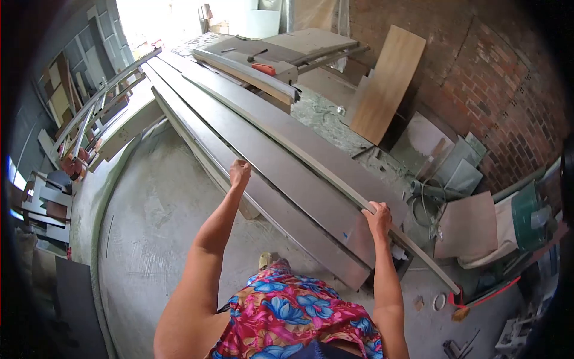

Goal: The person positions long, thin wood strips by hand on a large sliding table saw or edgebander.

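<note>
My right hand (378, 218) is closed around a long thin strip (422, 254) that runs lengthwise over the panels and sticks out past their near end. My left hand (240, 173) is held in a pinch over the nearest grey-brown panel (281, 206), close to the dark gap beside it; whatever its fingers hold, if anything, is hidden. Beyond that gap lies a middle long panel (281, 161), and a far long panel (287, 116) is on the other side of the strip. Near my right wrist a small white bottle (398, 252) shows partly.
A saw-like bench (245, 66) with a red-handled tool (263, 69) stands beyond the panels. A wooden board (388, 84) leans at the brick wall (490, 78). Metal frames (89, 128) stand left. A tape roll (439, 301) lies on the concrete floor (149, 227).
</note>
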Tool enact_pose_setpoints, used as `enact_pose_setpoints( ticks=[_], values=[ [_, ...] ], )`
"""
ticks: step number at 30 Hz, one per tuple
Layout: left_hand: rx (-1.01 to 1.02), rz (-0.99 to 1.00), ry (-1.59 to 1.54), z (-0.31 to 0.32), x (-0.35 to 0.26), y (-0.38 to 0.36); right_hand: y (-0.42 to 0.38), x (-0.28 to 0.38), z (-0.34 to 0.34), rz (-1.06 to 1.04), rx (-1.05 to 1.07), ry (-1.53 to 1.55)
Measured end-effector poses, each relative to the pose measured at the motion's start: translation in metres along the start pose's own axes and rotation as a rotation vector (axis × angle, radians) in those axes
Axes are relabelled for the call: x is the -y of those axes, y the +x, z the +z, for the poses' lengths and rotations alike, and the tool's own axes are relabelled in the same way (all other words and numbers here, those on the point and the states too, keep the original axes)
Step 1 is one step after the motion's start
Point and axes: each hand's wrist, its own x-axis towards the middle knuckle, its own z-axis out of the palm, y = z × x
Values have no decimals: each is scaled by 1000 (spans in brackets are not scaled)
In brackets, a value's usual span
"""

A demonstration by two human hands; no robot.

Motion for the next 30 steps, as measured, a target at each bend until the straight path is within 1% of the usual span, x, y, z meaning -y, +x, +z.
enact_pose_setpoints(
  ticks=[2,3,6,7,10,12,14,15,17,19,20,21,23,25,26,28,30],
  values=[
    [-142,53,92,-5,15,11,20,2,12,-10,-9,10],
    [-105,-15,84,-11,16,15,26,6,16,-9,-10,13],
    [-206,32,225,-22,20,28,47,17,35,71,49,31],
    [-158,-39,269,-29,16,35,54,21,40,72,40,28],
    [-380,76,486,-36,13,54,68,33,53,65,27,-15],
    [-379,-66,461,-43,14,74,80,41,60,49,26,-72],
    [-391,-207,457,-44,30,99,82,50,60,-26,-68,-105],
    [-351,-272,375,-46,42,111,79,51,59,-58,-114,-122],
    [-271,-395,209,-53,74,141,68,43,53,-109,-152,32],
    [-169,-461,124,-48,129,181,34,52,38,-156,-207,76],
    [-118,-496,81,-47,145,191,9,61,35,-217,-149,140],
    [-151,-524,108,-49,145,193,-13,79,31,-270,-89,205],
    [-202,-565,162,-50,132,193,-42,139,16,-297,211,240],
    [-191,-529,232,-57,85,171,-61,168,37,-377,350,219],
    [-192,-516,266,-59,73,163,-64,181,48,-419,344,158],
    [-154,-546,295,-56,100,175,-69,197,68,-508,342,45],
    [-104,-551,289,-60,107,181,-72,195,84,-510,336,2]
  ],
)
